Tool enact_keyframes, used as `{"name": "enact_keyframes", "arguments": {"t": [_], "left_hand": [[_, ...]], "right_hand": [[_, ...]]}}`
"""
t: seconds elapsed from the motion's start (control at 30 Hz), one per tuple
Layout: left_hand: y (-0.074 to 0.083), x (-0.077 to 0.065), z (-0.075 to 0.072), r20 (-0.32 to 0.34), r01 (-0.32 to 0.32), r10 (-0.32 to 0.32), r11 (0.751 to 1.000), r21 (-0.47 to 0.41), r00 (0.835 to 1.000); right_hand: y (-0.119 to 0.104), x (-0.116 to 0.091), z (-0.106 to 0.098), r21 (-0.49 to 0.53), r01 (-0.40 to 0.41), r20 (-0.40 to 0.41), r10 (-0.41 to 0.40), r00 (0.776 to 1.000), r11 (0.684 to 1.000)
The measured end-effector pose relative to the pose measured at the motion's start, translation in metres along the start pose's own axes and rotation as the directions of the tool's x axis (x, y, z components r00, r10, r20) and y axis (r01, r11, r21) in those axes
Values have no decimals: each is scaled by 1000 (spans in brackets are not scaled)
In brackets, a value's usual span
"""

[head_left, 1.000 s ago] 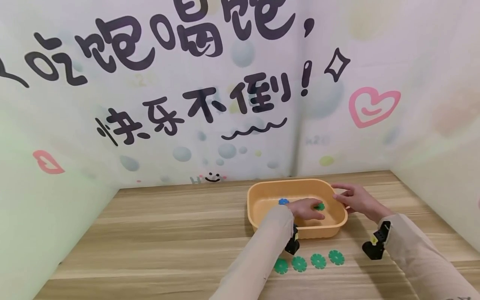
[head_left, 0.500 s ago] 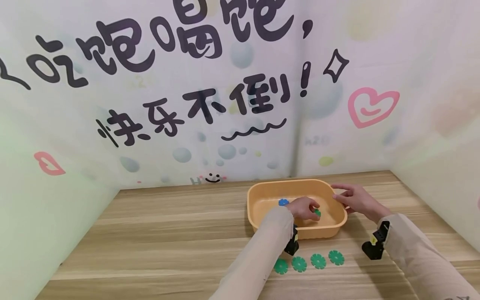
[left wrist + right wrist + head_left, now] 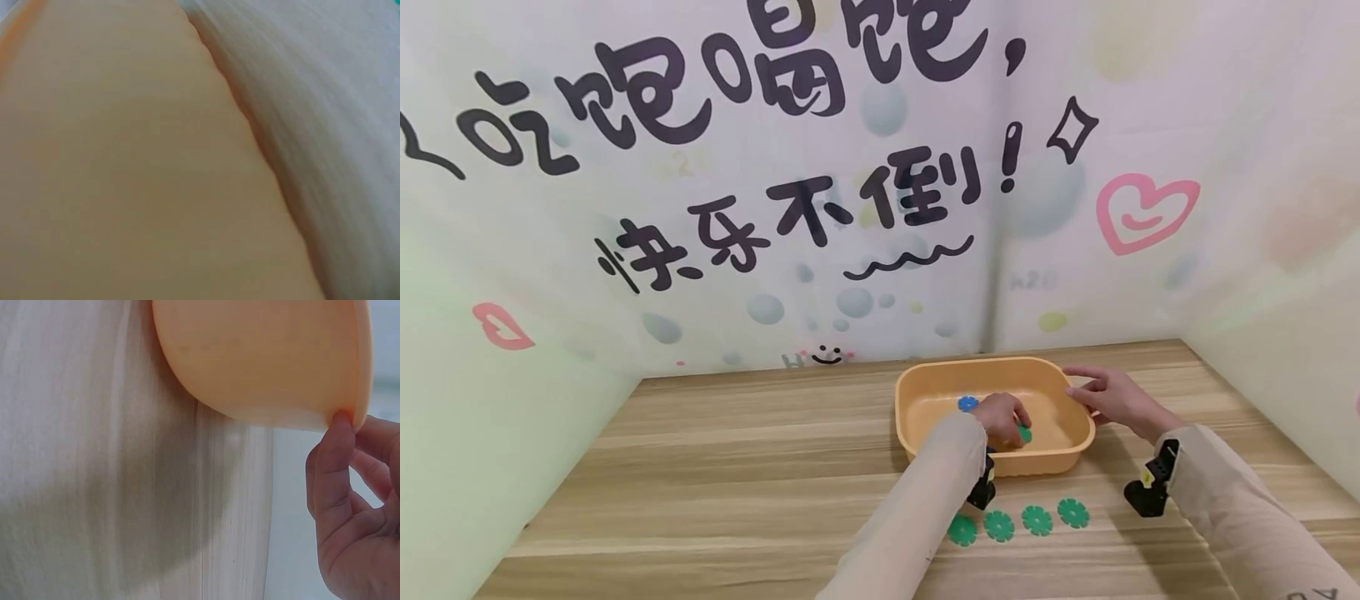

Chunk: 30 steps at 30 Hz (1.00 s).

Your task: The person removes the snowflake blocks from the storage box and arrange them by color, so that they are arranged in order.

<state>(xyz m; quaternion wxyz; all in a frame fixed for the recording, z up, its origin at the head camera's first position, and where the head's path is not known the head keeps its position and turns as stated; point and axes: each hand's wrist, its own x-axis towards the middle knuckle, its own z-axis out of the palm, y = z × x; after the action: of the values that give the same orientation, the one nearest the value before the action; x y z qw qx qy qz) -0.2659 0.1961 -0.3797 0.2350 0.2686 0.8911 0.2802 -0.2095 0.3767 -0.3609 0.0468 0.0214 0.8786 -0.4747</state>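
An orange plastic basin [image 3: 1037, 464] stands on the wooden table. Inside it, my left hand [image 3: 1000, 417] bends its fingers at a green notched plastic disc [image 3: 1026, 434], which it seems to pinch; the hand partly hides the disc. A blue notched disc [image 3: 967, 403] lies in the basin behind that wrist. At the basin's right end my right hand [image 3: 1116, 402] holds the rim. In the right wrist view the right thumb and fingers [image 3: 334, 462] grip the basin's edge. Only the basin's outer wall [image 3: 137, 150] and the tabletop fill the left wrist view.
Several green notched discs [image 3: 1037, 520] lie in a row on the table [image 3: 737, 467] in front of the basin, partly beside the left sleeve. A printed white curtain [image 3: 865, 275] stands behind the table, with pale side panels left and right.
The left fingers, spread earlier, have closed in on the green disc. Hand and disc have shifted slightly left and toward the basin's near wall. The right hand stays at the rim.
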Motion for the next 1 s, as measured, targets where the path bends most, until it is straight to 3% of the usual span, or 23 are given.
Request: {"name": "enact_keyframes", "arguments": {"t": [0.27,0.5,0.67,0.87,1.0], "left_hand": [[-6,-11,-7,8,0,0,998,-63,1000],[-7,-21,-14,65,-19,29,988,-152,997],[-7,-23,-18,121,-26,39,994,-111,992],[-11,-18,-22,144,-106,99,993,47,985],[-11,-21,-26,165,-143,136,989,30,977]], "right_hand": [[0,0,1,22,3,3,-3,1000,1000],[-1,-1,0,6,0,10,0,1000,1000],[-1,-2,0,2,6,8,-6,1000,1000],[0,-4,0,1,12,4,-12,1000,1000],[0,-6,1,2,13,0,-13,1000,1000]]}}
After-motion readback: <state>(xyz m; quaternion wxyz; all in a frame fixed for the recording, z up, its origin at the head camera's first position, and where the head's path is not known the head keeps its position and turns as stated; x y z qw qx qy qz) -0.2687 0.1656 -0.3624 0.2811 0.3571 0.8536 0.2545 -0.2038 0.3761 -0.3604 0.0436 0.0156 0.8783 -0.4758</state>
